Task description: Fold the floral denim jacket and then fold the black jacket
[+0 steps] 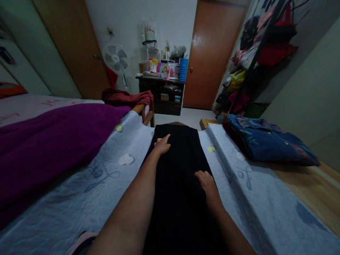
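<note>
A long black garment (pixel 183 156), its exact kind unclear, lies spread lengthwise on the bed, with a brown edge showing at its far end. My left hand (pixel 162 144) rests on it near the far left side, index finger stretched out and thumb apart. Nearer to me, my right hand (pixel 206 180) is at the garment's right edge. Its fingers are curled against the black cloth and seem to grip it. The near end of the garment runs out of view between my forearms.
A patterned light-blue sheet (pixel 106 191) covers the bed. To the left lies a purple blanket (pixel 61 138); to the right sits folded blue denim clothing (pixel 265 138). Beyond stand a wooden bed rail (pixel 151 115), a white fan (pixel 116 58), a dark cabinet (pixel 162 99) and a brown door (pixel 212 53).
</note>
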Demonstrator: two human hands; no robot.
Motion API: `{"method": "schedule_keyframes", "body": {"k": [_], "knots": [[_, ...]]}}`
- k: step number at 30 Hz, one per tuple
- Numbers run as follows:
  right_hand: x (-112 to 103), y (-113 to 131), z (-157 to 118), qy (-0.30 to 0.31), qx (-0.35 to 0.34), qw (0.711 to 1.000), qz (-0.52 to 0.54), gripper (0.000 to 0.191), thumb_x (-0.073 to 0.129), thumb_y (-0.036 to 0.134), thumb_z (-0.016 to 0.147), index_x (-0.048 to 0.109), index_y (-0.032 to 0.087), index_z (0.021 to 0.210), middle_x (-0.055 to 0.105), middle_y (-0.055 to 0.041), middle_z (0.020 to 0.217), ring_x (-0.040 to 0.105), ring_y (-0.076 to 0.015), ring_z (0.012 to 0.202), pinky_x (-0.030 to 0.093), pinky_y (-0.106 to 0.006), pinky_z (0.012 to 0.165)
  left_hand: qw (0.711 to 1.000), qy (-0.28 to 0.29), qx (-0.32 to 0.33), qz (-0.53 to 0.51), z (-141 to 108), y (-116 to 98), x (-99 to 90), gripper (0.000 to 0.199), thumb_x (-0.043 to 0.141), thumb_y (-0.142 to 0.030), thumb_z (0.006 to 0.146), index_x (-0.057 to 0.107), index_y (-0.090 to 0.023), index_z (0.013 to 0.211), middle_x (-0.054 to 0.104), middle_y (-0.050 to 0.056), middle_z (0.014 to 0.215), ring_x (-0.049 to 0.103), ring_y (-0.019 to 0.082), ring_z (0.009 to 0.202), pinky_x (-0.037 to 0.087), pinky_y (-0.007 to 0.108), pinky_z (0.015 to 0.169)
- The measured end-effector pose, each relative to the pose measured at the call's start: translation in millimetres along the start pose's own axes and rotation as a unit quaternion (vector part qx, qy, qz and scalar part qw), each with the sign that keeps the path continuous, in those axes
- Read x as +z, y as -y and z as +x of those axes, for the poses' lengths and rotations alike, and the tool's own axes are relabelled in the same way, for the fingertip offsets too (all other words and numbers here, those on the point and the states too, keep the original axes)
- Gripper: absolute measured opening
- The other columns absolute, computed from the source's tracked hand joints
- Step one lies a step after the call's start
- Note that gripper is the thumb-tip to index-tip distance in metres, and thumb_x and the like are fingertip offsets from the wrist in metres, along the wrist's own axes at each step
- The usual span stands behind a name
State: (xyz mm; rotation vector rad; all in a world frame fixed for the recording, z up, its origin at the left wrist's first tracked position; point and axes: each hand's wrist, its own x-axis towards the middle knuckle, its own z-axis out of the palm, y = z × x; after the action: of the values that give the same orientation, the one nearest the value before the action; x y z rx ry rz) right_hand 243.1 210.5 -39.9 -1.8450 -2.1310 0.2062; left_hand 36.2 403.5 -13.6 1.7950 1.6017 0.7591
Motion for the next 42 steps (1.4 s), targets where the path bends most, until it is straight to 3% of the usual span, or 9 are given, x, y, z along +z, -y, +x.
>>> {"method": "schedule_keyframes", "body": {"k": [7,12,18,23,27,33,36,39,42], "knots": [[-2.2,2.4,-3.2,0.002,-0.002,1.000,0.010,0.027,0.048,0.008,0.081,0.062,0.023,0.098,0.062,-0.0048,0.096,0.049,-0.0203,0.087,0.032,-0.030,0.074,0.998,0.012,0.018,0.059,2.0,6.6,2.6,0.065,0.058,-0.019,0.076,0.047,-0.029,0.139,0.059,0.012,0.129,0.040,0.033,0.131,0.025,0.053,0.108],[-3.7,3.4,-2.2,0.008,0.004,1.000,0.018,0.020,0.049,0.012,0.082,0.061,0.022,0.094,0.061,-0.0048,0.092,0.048,-0.0203,0.085,0.032,-0.030,0.073,0.994,0.011,0.080,-0.069,6.9,8.7,-1.2,0.069,0.059,-0.008,0.072,0.048,-0.021,0.138,0.058,0.010,0.132,0.050,0.023,0.126,0.035,0.035,0.108],[-4.7,5.2,-3.1,-0.001,0.010,0.999,0.032,0.018,0.048,0.015,0.084,0.062,0.022,0.094,0.059,-0.0053,0.091,0.047,-0.0209,0.084,0.032,-0.031,0.073,0.994,0.027,0.052,-0.092,6.0,8.2,-9.6,0.073,0.067,-0.011,0.069,0.046,-0.018,0.139,0.063,0.012,0.124,0.059,0.025,0.115,0.045,0.036,0.099],[-7.0,6.7,-4.4,-0.026,0.020,0.997,0.067,0.019,0.047,0.014,0.084,0.061,0.023,0.093,0.057,-0.0048,0.092,0.048,-0.0204,0.085,0.035,-0.031,0.075,0.991,0.054,0.120,0.007,5.9,6.9,-10.9,0.058,0.059,-0.003,0.070,0.060,-0.016,0.126,0.060,0.010,0.131,0.054,0.023,0.124,0.038,0.032,0.108],[-8.2,7.0,-4.7,-0.039,0.011,0.994,0.102,0.019,0.046,0.009,0.081,0.059,0.023,0.084,0.054,-0.0047,0.094,0.049,-0.0201,0.089,0.038,-0.031,0.078,0.991,0.050,0.112,0.051,4.3,3.4,-7.7,0.058,0.053,-0.005,0.076,0.053,-0.012,0.133,0.051,0.012,0.140,0.046,0.022,0.131,0.031,0.030,0.113],[-15.7,12.2,-6.7,-0.052,-0.001,0.987,0.150,0.015,0.046,0.009,0.077,0.054,0.021,0.076,0.054,-0.0049,0.090,0.049,-0.0196,0.086,0.039,-0.032,0.075,0.988,0.054,0.082,0.121,-1.8,2.3,-3.0,0.058,0.051,-0.015,0.082,0.046,-0.018,0.140,0.042,0.012,0.148,0.039,0.033,0.134,0.030,0.052,0.110],[-26.5,10.9,-7.1,-0.038,-0.009,0.978,0.205,0.007,0.052,0.015,0.073,0.052,0.021,0.075,0.054,-0.0035,0.087,0.050,-0.0184,0.080,0.041,-0.031,0.071,0.983,0.061,0.075,0.153,-4.8,2.6,-3.1,0.059,0.053,-0.020,0.082,0.044,-0.026,0.141,0.040,0.009,0.149,0.038,0.039,0.132,0.031,0.060,0.105],[-37.8,4.2,-6.4,-0.022,0.019,0.953,0.300,0.012,0.047,0.016,0.071,0.056,0.021,0.077,0.058,-0.0018,0.084,0.054,-0.0179,0.081,0.044,-0.032,0.075,0.979,0.063,0.078,0.177,-6.3,1.1,-4.4,0.059,0.053,-0.023,0.083,0.044,-0.032,0.140,0.042,0.005,0.147,0.041,0.035,0.130,0.034,0.055,0.105],[-47.7,3.3,-6.2,-0.076,0.096,0.918,0.378,0.025,0.042,0.020,0.078,0.063,0.022,0.090,0.066,-0.0028,0.094,0.059,-0.0205,0.095,0.045,-0.038,0.089,0.980,0.016,0.093,0.173,-5.3,-0.5,-5.4,0.056,0.056,-0.022,0.081,0.050,-0.029,0.136,0.040,0.006,0.147,0.041,0.031,0.130,0.036,0.047,0.106]]}}
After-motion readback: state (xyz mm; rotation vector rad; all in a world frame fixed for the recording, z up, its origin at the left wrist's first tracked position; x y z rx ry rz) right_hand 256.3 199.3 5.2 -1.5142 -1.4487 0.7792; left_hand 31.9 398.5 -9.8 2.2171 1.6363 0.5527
